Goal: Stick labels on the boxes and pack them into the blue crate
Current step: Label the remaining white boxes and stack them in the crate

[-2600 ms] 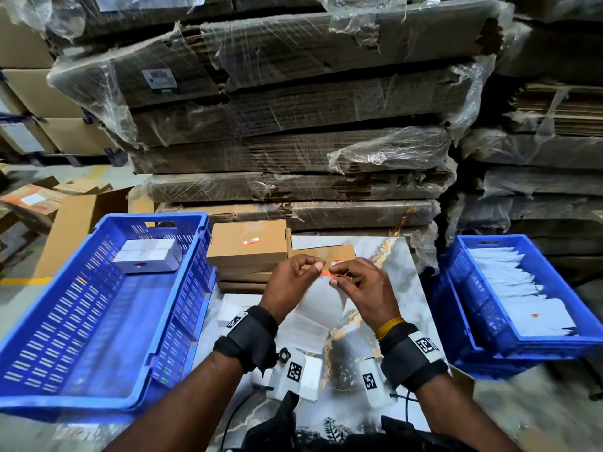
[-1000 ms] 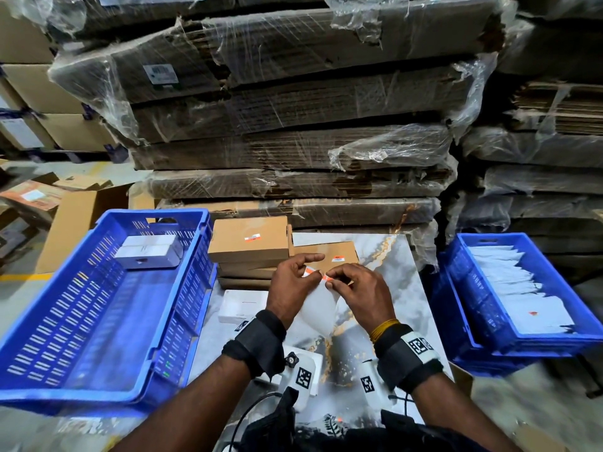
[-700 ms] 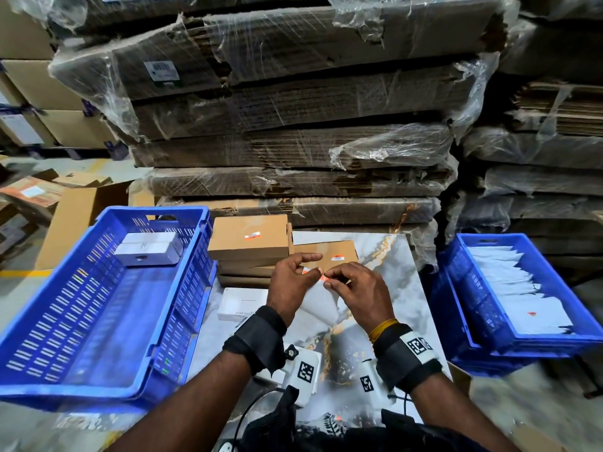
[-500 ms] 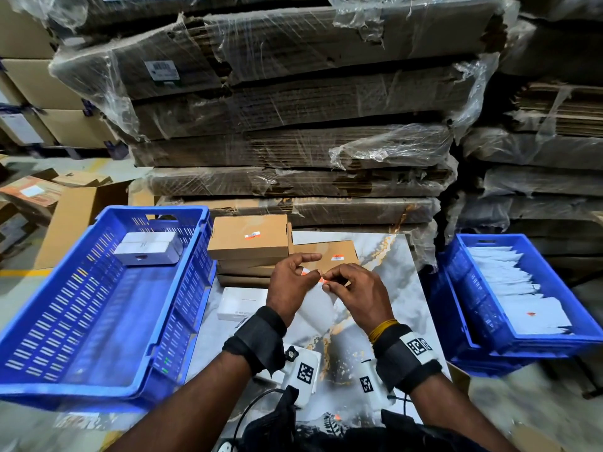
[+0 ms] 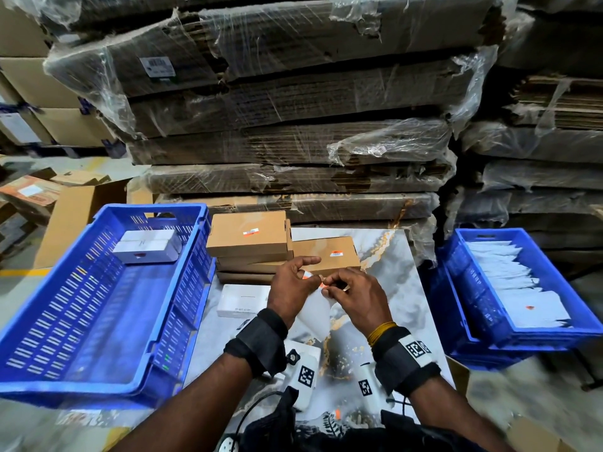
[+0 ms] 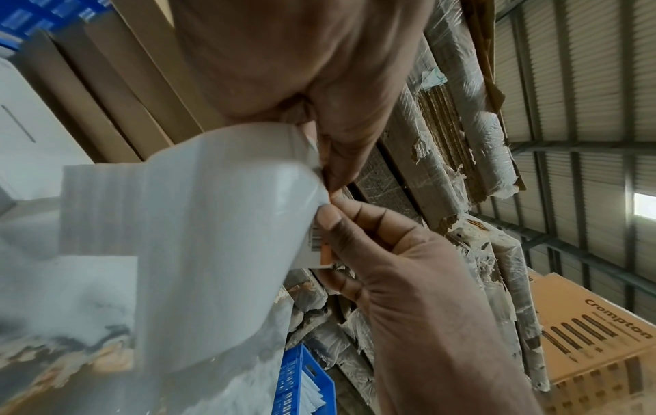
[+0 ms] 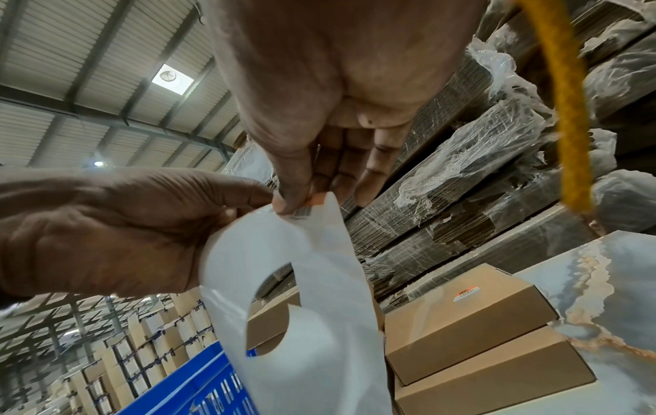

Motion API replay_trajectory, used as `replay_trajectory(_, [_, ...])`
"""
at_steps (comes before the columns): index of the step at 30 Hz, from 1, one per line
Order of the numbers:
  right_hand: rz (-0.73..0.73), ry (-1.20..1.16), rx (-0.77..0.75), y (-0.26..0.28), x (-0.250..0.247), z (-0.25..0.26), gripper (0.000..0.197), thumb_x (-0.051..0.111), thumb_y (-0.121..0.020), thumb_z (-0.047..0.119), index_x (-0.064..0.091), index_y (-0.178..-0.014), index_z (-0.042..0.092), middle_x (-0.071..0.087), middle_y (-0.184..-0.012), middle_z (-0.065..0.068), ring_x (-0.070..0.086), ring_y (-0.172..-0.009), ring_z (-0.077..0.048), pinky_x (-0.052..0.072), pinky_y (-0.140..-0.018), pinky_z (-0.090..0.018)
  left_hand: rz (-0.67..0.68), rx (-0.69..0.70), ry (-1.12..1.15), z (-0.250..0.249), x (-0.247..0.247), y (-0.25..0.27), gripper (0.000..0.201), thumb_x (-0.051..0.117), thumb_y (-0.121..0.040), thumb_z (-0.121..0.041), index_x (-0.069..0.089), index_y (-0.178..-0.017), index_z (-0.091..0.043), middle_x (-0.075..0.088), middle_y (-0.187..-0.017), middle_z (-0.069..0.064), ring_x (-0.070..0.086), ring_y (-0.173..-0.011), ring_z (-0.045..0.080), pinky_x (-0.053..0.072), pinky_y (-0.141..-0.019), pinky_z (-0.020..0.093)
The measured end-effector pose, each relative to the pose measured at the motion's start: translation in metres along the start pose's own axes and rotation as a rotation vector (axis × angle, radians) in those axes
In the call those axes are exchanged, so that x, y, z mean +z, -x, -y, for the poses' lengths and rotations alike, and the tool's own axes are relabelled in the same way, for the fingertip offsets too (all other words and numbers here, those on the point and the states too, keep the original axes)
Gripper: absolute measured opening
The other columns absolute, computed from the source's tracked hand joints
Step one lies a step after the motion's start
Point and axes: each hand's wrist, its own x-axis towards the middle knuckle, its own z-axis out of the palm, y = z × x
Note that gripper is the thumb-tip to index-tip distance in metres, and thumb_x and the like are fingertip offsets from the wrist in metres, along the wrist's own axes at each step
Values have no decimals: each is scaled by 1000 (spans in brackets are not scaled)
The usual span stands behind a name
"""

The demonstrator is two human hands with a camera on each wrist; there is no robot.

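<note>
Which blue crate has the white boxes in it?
The big blue crate on the person's left. It has white boxes at its far end. The other blue crate, on the right, holds only white paper sheets.

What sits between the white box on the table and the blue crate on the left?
Nothing visible: the white box lies right beside the crate's near wall, with only that wall to lift over. Both hands are busy peeling a label.

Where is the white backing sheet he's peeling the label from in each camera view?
Head: backing sheet at centre, hanging below both hands.
Left wrist: backing sheet fills the left-centre.
Right wrist: backing sheet, lower centre, round hole in it.
Shared landmark: orange-and-white label at its top edge.
</note>
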Motion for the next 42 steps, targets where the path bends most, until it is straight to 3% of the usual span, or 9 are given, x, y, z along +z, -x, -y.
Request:
replay_trajectory(5, [-5, 0, -16, 1, 1, -1, 8, 76, -81, 23, 69, -82, 26, 61, -83, 16, 61, -74, -3, 55, -67, -33, 10, 0, 7, -2, 1, 2, 38, 66, -81, 3, 71, -102, -29, 53, -66, 5, 45, -64, 21, 43, -61, 33])
replay_trajectory(9, [-8, -2, -32, 2, 0, -1, 9, 75, -81, 23, 68, -82, 27, 60, -83, 17, 59, -74, -2, 54, -68, -33, 6, 9, 23, -2, 0, 3, 39, 67, -81, -1, 72, -100, -35, 55, -72, 11, 50, -67, 24, 47, -64, 40])
replay_trajectory(15, [-22, 27, -58, 4, -3, -2, 21, 75, -81, 32, 70, -102, 33, 61, -96, 16, 60, -86, -4, 54, -72, -30, -46, 16, 96, -3, 0, 5, 26, 71, -80, -17, 73, -101, -32, 72, -98, 8, 60, -85, 28, 53, -83, 49])
replay_trajectory(21, [-68, 167, -79, 3, -3, -6, 36, 78, -78, 36, 71, -113, 33, 60, -103, 12, 54, -100, -9, 48, -75, -26, 51, -10, 213, -10, -2, 8, 38, 60, -88, 6, 69, -113, -21, 71, -102, 12, 60, -85, 23, 49, -86, 40])
replay_trajectory(24, [-137, 183, -113, 0, -5, -9, 38, 81, -75, 30, 72, -112, 29, 58, -106, 7, 50, -102, -13, 49, -82, -30, 143, -20, 250, -16, -2, 12, 49, 55, -86, 16, 62, -123, -15, 70, -91, 13, 61, -84, 25, 50, -83, 37])
replay_trajectory(27, [-189, 219, -167, -1, -7, -9, 42, 82, -73, 28, 71, -114, 28, 57, -108, 4, 50, -100, -16, 50, -81, -35, 127, -23, 254, -18, -2, 13, 49, 57, -86, 16, 63, -122, -17, 70, -87, 13, 60, -83, 26, 50, -82, 36])
replay_trajectory(32, [-222, 268, -224, -1, -6, -7, 32, 80, -76, 30, 72, -106, 27, 59, -103, 3, 56, -96, -19, 50, -77, -37, 72, -39, 290, -20, -3, 10, 49, 59, -85, 15, 62, -124, -15, 69, -84, 15, 60, -82, 28, 48, -91, 49])
replay_trajectory(38, [-178, 160, -226, -7, -1, -11, 27, 78, -80, 22, 74, -107, 19, 60, -100, 0, 59, -99, -21, 53, -83, -40, 105, -42, 333, -23, -3, 10, 58, 59, -85, 17, 53, -130, -18, 73, -90, 13, 66, -77, 22, 58, -74, 35])
replay_trajectory(42, [-145, 98, -214, -10, 1, -15, 27, 76, -82, 21, 73, -108, 17, 59, -102, 0, 60, -103, -19, 53, -86, -39, 103, -42, 318, -22, -4, 9, 60, 58, -84, 19, 53, -131, -19, 72, -103, 18, 65, -84, 23, 55, -84, 39])
